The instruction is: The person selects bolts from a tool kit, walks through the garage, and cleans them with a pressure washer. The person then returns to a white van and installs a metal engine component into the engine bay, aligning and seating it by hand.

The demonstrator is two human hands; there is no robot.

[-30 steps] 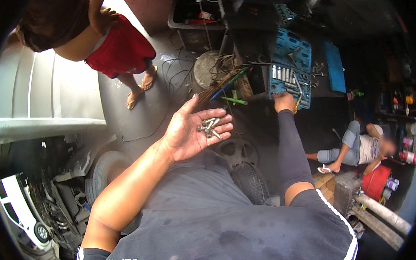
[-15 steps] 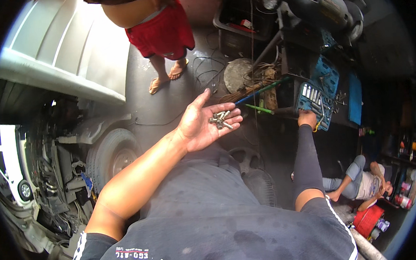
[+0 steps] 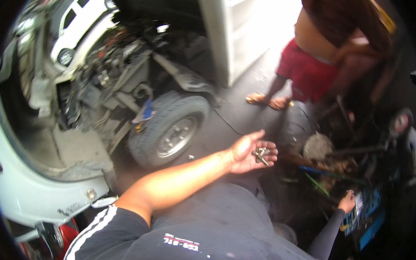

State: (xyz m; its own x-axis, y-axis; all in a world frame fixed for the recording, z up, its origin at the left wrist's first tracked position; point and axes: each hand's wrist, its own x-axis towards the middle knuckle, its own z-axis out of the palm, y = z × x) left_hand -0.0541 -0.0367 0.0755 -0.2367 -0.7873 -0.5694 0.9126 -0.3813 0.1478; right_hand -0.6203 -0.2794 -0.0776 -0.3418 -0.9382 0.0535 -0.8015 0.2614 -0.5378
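My left hand [image 3: 250,152] is palm up with its fingers loosely curled, holding several silver bolts [image 3: 262,155] in the palm. My right hand [image 3: 346,201], on the sleeved arm at the lower right, is closed beside a blue socket-set case [image 3: 372,199]; what its fingers hold is too small to make out. Green rods [image 3: 318,185] and a round grey disc [image 3: 317,146] lie near the case.
A partly dismantled vehicle [image 3: 49,182] with exposed engine parts and a wheel [image 3: 167,130] fills the left. A person in red shorts [image 3: 304,69] and sandals stands beside a white panel [image 3: 233,33]. A dark cable [image 3: 229,124] crosses the floor. Wheeled equipment [image 3: 401,127] stands at right.
The view has swung left, bringing the vehicle into the middle and shifting the person and tool case rightward. My left hand still carries the bolts; my right hand has lifted slightly from the sockets.
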